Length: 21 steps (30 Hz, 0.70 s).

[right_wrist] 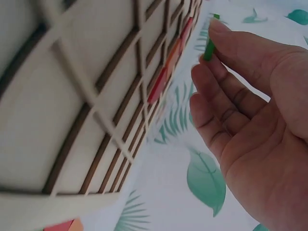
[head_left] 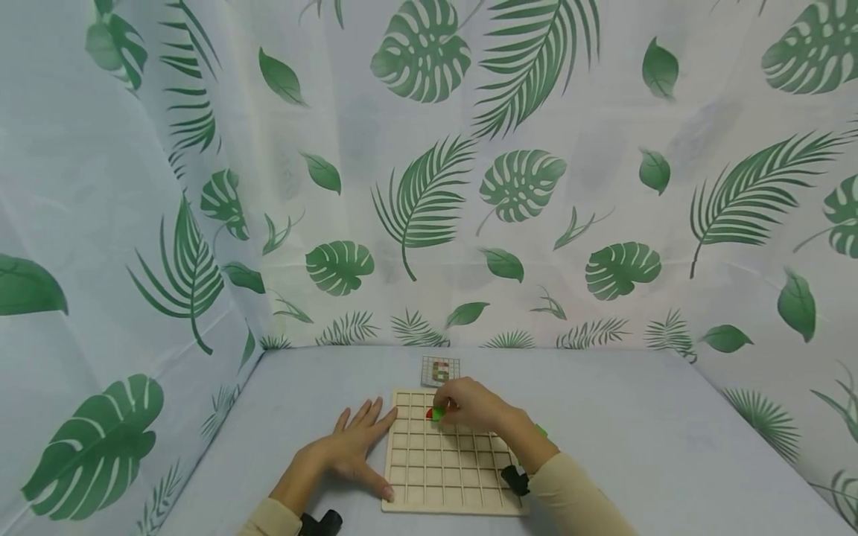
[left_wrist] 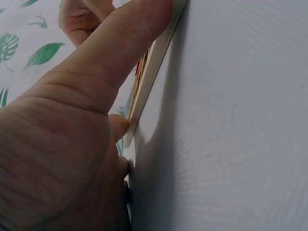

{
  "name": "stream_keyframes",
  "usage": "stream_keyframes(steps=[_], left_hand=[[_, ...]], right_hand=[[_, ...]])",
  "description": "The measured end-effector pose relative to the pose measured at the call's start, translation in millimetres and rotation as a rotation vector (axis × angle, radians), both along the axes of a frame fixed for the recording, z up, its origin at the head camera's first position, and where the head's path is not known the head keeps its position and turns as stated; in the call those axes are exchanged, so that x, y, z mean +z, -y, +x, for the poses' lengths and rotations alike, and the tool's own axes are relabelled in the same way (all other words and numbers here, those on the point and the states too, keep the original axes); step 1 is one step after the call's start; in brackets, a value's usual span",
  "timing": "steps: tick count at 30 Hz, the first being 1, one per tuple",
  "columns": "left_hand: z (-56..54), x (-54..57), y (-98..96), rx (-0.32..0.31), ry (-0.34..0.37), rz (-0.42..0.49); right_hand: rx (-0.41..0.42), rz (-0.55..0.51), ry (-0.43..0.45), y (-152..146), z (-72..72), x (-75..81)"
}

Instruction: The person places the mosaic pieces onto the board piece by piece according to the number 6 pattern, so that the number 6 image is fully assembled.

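Observation:
A pale wooden grid board (head_left: 442,476) lies flat on the table. Over its far rows, my right hand (head_left: 472,406) pinches a small green piece (right_wrist: 210,49) between thumb and fingertips. In the right wrist view, the piece shows edge-on, apart from the board. Red and orange pieces (right_wrist: 156,89) sit in the grid cells close by, partly hidden by my right hand in the head view. My left hand (head_left: 345,450) spreads along the board's left side, its thumb at the near corner and index fingertip at the edge farther up.
A small card (head_left: 429,363) with a coloured pattern on a grid lies just past the board. Another green piece (head_left: 541,429) peeks out beyond my right forearm. A red and orange piece (right_wrist: 62,225) lies beside the board. Leaf-printed cloth (head_left: 429,298) hangs behind the table.

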<state>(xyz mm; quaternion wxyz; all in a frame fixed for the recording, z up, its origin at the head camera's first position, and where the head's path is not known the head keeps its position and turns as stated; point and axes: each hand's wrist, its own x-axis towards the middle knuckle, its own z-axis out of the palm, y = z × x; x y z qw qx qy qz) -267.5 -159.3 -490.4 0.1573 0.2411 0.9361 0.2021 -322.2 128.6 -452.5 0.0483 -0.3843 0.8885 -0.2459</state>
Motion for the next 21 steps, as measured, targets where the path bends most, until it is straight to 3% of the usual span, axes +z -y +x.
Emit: stream_keyframes(steps=[21], left_hand=[[-2.0,-3.9,-0.1,0.020,0.025,0.001]], right_hand=[[0.016,0.088,0.020,15,-3.8,-6.6]])
